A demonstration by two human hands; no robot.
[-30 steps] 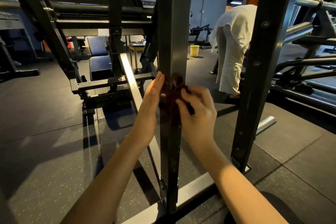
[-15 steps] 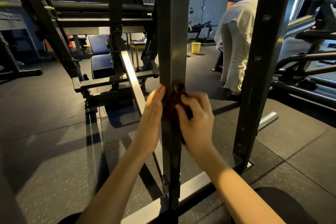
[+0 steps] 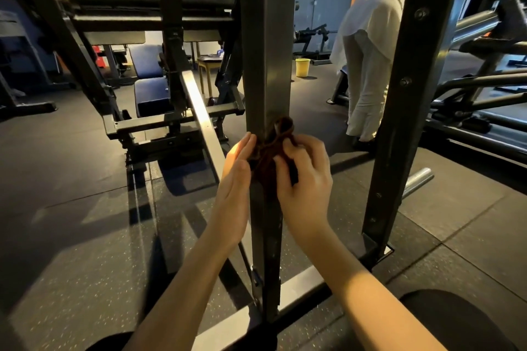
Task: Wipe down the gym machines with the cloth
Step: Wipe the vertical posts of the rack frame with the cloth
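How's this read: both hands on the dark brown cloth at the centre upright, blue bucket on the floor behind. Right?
Wrong on colour: the head view shows a yellow bucket, not blue. Rest holds: left hand and right hand on the dark brown cloth at the centre upright, bucket on the floor behind.

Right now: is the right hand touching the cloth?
Touching. The head view shows the right hand with its fingers curled round the cloth, pinching it against the upright post.

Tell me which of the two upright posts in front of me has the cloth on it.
The central post: the right hand pinches the dark cloth against it, left hand alongside. The bolted post to its right is bare.
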